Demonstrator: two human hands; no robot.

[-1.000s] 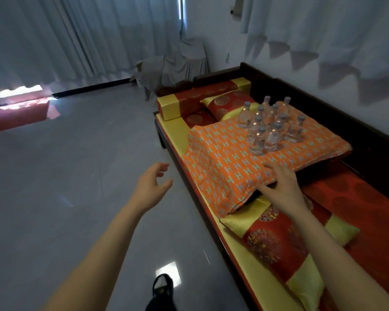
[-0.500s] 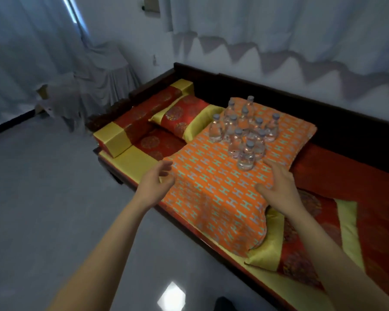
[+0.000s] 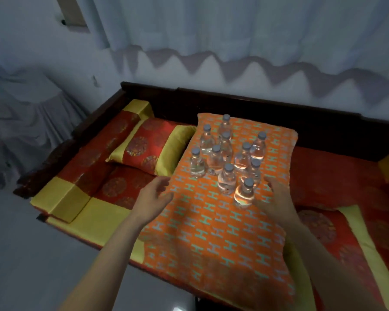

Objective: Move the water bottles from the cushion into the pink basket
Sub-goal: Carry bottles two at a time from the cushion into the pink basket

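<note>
Several small clear water bottles with grey caps stand upright in a cluster on a large orange cushion patterned with teal H shapes. The nearest bottle stands at the front of the cluster. My left hand hovers open over the cushion's left edge, left of the bottles. My right hand is open just right of the nearest bottle, fingers spread, holding nothing. No pink basket is in view.
The cushion lies on a dark wooden daybed with red and yellow padding. A red and yellow pillow lies left of the cushion, another at the right. Grey floor is at the left, a cloth-covered chair beyond.
The view has swung to face the daybed and come closer. Both hands have moved forward over the cushion toward the bottles, the right hand now beside the nearest bottle.
</note>
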